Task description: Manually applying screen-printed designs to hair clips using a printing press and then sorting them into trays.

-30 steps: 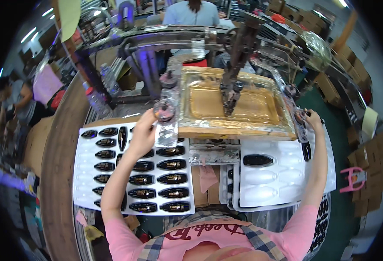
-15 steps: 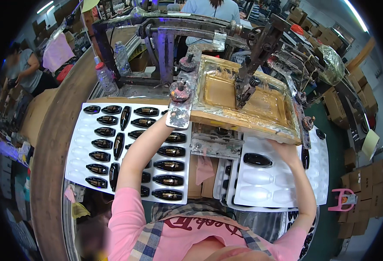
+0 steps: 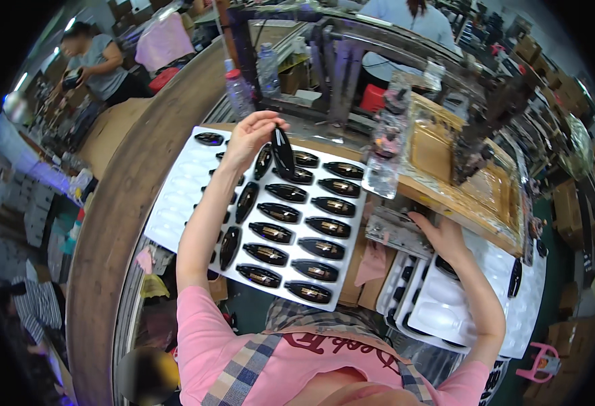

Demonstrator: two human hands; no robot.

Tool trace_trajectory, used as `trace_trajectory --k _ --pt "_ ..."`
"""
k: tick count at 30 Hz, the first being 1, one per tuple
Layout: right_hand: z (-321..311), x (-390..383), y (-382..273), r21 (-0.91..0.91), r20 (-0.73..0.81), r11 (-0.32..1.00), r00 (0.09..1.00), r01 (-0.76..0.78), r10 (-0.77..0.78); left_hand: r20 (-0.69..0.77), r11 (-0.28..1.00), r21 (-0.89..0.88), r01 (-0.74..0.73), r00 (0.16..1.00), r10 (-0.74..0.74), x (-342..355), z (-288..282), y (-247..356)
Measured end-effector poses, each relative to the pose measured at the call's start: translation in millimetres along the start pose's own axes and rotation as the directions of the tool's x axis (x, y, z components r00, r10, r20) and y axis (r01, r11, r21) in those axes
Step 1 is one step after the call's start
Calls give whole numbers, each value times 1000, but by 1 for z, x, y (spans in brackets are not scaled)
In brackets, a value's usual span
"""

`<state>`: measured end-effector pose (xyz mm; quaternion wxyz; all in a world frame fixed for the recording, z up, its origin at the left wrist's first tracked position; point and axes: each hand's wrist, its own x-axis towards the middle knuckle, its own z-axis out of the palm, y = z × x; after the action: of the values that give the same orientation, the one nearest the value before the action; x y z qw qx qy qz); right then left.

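Note:
My left hand (image 3: 246, 139) pinches a glossy black oval piece (image 3: 282, 153) upright, raised over the left white tray (image 3: 169, 210), which carries rows of similar pieces with gold print. Beneath the wooden-framed screen (image 3: 432, 152) with gold ink, my right hand (image 3: 446, 233) is at the metal fixture (image 3: 392, 230), thumb stretched out and other fingertips partly hidden. Another white tray (image 3: 432, 304), stacked on others and holding a few black pieces, lies under my right arm. The dark press arm (image 3: 476, 115) reaches down into the screen.
Co-workers are at upper left (image 3: 101, 68), lower left (image 3: 30, 304) and behind the press (image 3: 402, 24). A curved wooden edge (image 3: 98, 230) runs along my left. Plastic bottles (image 3: 240, 95) stand behind the left tray. Boxes (image 3: 564, 216) and a pink stool (image 3: 537, 358) are at the right.
My left hand has left the screen frame and now lifts a black piece over the left tray. My right hand moved from the frame's side to beneath it. The view has swung left.

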<state>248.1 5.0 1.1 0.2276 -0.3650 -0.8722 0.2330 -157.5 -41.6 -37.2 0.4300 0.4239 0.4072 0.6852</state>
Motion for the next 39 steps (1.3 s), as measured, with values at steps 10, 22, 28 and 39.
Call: trace_trajectory --k 10,22,28,39 --pt "-36 -59 39 -28 -193 980 963 -195 186 -605 997 55 -45 793 70 -28 -207 -1" --pt "-106 -135 103 156 -515 922 767 -354 382 -885 775 394 494 432 174 -7 -267 -22" --pt "-124 -175 118 160 -575 902 705 -402 416 -877 349 481 805 437 200 1 -276 -18" --pt "-185 -163 175 101 -738 852 535 -514 411 -603 -150 727 670 727 329 -12 -318 -36"
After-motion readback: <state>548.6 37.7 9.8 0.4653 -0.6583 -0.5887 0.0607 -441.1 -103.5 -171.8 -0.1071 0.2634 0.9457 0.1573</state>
